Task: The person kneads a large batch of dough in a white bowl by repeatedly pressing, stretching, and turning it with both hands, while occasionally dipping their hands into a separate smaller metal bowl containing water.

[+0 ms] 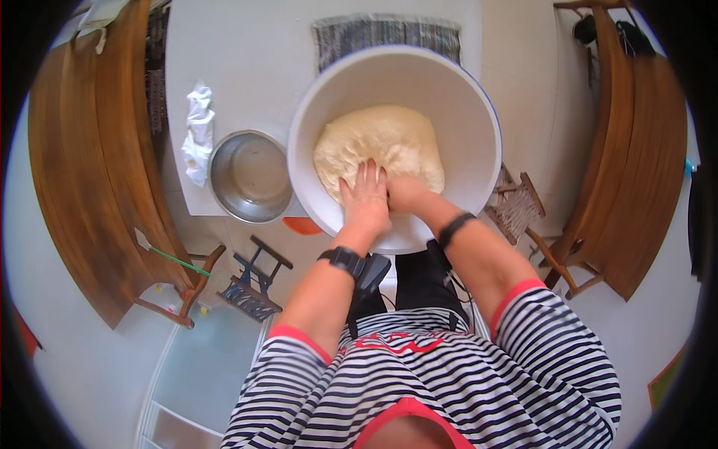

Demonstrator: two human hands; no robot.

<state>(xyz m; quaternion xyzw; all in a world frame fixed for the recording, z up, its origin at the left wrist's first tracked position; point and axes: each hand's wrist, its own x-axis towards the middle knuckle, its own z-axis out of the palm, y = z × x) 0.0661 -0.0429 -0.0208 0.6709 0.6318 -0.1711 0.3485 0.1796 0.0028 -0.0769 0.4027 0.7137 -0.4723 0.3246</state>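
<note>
A large pale lump of dough (pixel 381 138) lies in a deep white basin (pixel 467 112) with a blue rim. My left hand (pixel 366 200) rests on the dough's near edge, its fingers stretched out over the surface. Beside it, my right hand (pixel 407 194) is closed and pressed against the near side of the dough, with its fingertips hidden. The two hands almost touch. Dents and creases mark the dough in front of my fingers.
Left of the basin stands a steel bowl (pixel 254 179), and a crumpled white cloth (pixel 198 135) lies beside it. A striped mat (pixel 389 34) is behind the basin on the white table (pixel 239 56). Wooden benches (pixel 90 165) flank both sides; a small stool (pixel 254 288) stands on the floor.
</note>
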